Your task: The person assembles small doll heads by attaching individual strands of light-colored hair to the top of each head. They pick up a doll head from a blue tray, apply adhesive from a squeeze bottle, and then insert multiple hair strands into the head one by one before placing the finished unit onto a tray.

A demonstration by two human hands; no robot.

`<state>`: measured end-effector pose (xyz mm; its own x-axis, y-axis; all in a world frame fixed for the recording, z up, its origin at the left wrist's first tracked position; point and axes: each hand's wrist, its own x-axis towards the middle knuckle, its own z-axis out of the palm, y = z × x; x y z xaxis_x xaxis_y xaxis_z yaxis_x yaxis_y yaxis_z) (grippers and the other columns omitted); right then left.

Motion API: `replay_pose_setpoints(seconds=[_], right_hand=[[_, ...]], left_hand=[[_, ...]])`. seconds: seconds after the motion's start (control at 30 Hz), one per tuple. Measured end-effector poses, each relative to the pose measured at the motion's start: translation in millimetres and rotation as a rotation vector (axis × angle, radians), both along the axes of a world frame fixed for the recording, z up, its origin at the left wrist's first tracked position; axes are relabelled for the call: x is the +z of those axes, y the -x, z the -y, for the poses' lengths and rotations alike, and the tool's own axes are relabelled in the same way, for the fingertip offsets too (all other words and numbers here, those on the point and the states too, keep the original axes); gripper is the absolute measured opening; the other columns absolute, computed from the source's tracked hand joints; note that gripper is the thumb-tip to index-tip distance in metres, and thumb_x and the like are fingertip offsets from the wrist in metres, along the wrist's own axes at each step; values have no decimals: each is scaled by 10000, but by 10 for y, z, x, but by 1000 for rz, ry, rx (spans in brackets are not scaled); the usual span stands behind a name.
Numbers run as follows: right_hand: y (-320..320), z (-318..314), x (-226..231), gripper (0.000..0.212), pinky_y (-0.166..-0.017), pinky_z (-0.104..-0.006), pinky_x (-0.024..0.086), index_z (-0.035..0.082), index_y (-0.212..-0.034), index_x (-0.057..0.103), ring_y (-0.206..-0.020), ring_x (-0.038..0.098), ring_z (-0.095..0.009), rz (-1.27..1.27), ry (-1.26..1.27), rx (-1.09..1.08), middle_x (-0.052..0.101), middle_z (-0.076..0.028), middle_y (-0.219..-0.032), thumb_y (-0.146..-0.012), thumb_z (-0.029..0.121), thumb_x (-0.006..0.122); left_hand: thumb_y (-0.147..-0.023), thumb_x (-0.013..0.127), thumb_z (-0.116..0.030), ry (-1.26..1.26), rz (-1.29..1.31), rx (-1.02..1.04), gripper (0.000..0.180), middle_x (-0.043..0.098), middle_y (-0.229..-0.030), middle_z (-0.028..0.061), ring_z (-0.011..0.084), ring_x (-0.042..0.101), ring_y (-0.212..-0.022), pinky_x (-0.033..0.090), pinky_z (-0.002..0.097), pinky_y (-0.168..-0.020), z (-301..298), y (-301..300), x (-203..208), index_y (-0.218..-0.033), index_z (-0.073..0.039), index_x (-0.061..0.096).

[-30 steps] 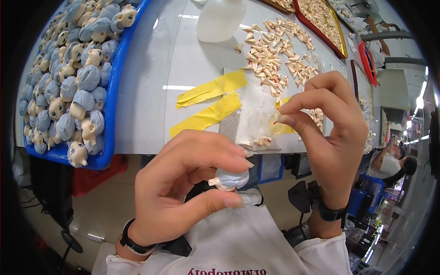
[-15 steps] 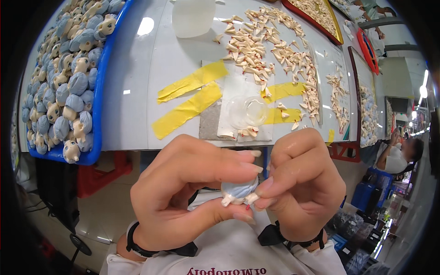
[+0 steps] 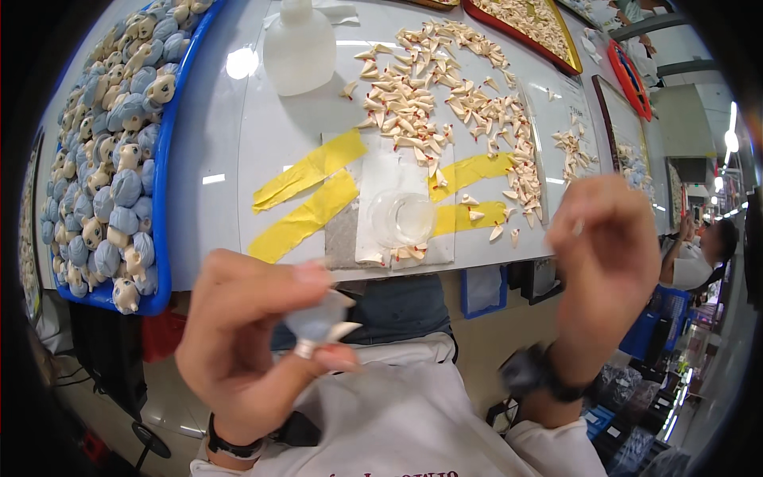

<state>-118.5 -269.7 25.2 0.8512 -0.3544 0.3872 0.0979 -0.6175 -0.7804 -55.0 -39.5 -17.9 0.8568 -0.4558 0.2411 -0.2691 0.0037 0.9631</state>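
Between the thumb and fingers of my left hand (image 3: 234,338) is a small doll head (image 3: 312,319) with pale blue hair, held in front of the table's near edge. Cream pointed bits stick out from it; motion blurs its finer detail. My right hand (image 3: 608,246) is apart from it, raised at the right near the table's front edge. Its fingers are smeared by motion, so whether they hold anything is unclear. Many cream pointed pieces (image 3: 401,111) with red tips lie scattered on the table. A clear round cup (image 3: 404,219) stands on a white sheet close to the near edge.
A blue tray (image 3: 164,191) heaped with blue-haired doll heads is at the left. Yellow tape strips (image 3: 306,219) flank the sheet. A translucent bottle (image 3: 298,56) stands farther back. Another tray (image 3: 574,63) of pointed pieces lies far right. Another person (image 3: 695,258) sits at the right.
My hands have come apart. The left moved left with the doll head; the right let go of it and swung right and up. The view has shifted slightly.
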Motion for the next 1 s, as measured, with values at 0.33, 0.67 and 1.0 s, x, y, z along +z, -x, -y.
replay_pose_setpoints(seconds=[0.33,0.67,1.0], right_hand=[[-530,351,-113,100,-659,-341,414,33,-716,612,-716,530,-245,-431,597,13,581,-86,-703,-682,115,656],[-534,352,-48,61,-678,-378,421,29,-727,561,-747,527,-285,-462,791,194,565,-106,-717,-732,81,592],[-406,271,113,92,-643,-284,443,1,-810,563,-661,545,-199,-396,565,127,579,-92,-742,-721,26,565]], left_hand=[[-664,747,0,380,-322,-69,410,503,-1021,155,251,568,-957,508,322,-780,-3,-36,-21,-1016,42,541],[-660,780,-242,257,-364,-50,512,556,-980,135,213,574,-825,458,283,-675,56,11,16,-1027,-1,517],[-647,789,-175,401,-484,-77,484,560,-979,140,229,590,-848,493,300,-706,26,51,0,-994,-9,494]])
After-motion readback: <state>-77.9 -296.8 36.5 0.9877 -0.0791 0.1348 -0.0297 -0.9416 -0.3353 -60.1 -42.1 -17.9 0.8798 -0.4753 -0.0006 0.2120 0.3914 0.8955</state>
